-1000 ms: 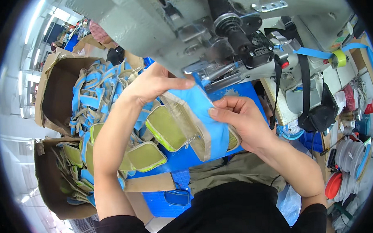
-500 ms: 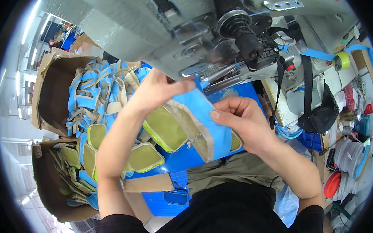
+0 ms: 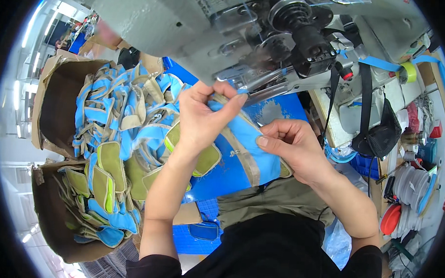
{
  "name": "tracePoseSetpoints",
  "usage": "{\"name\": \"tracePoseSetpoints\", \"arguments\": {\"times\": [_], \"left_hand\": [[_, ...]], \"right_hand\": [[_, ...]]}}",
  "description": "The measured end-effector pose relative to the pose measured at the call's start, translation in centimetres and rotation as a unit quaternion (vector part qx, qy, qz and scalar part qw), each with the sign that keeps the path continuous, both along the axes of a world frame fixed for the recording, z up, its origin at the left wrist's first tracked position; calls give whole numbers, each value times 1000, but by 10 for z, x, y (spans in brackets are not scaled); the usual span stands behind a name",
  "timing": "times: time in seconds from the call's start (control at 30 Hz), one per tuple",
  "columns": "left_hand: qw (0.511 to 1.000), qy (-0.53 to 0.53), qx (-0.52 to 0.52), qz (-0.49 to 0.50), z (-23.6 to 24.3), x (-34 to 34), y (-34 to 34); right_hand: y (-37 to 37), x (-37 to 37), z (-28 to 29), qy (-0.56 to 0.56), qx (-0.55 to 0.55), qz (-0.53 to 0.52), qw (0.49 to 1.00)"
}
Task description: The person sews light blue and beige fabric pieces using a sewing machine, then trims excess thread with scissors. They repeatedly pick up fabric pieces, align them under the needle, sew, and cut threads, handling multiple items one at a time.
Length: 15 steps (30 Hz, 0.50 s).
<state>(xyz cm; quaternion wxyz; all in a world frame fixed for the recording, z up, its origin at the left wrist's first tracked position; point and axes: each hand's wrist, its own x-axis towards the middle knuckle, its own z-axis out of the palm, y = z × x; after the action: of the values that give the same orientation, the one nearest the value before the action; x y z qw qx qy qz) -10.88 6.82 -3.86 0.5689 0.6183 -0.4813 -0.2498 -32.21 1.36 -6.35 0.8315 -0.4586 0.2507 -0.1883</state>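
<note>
A blue fabric piece with beige trim (image 3: 260,159) hangs between my hands, just below the sewing machine's needle area (image 3: 256,81). My left hand (image 3: 204,114) pinches its upper end between thumb and fingers, close under the machine. Lower down, my right hand (image 3: 296,147) grips the right edge with thumb and forefinger. A metal-coloured fitting sits on the beige strip. At the lower right, a bit of olive-green padding shows beside the fabric. Olive-green padded pieces with bright lime edging (image 3: 208,159) lie behind my left wrist, which partly covers them.
The sewing machine (image 3: 152,31) overhangs the blue table (image 3: 216,180). Blue and beige straps (image 3: 130,109) are heaped at left. Two cardboard boxes stand there, an upper box (image 3: 62,109) and a lower box (image 3: 57,231) holding green pieces. A black pouch (image 3: 379,137) hangs at right, above tape rolls (image 3: 409,187).
My left hand has turned and shifted slightly right, its thumb now over the fabric's upper end. The fabric is less spread at its left. My right hand keeps its grip. The view has shifted slightly.
</note>
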Motion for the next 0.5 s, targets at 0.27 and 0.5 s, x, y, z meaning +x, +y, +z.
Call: {"name": "tracePoseSetpoints", "arguments": {"times": [0.27, 0.5], "left_hand": [[995, 65, 69, -18, 6, 9, -5], [956, 274, 104, -28, -6, 15, -8]], "right_hand": [[4, 2, 0, -21, -4, -18, 1000], [9, 6, 3, -22, 12, -23, 999]]}}
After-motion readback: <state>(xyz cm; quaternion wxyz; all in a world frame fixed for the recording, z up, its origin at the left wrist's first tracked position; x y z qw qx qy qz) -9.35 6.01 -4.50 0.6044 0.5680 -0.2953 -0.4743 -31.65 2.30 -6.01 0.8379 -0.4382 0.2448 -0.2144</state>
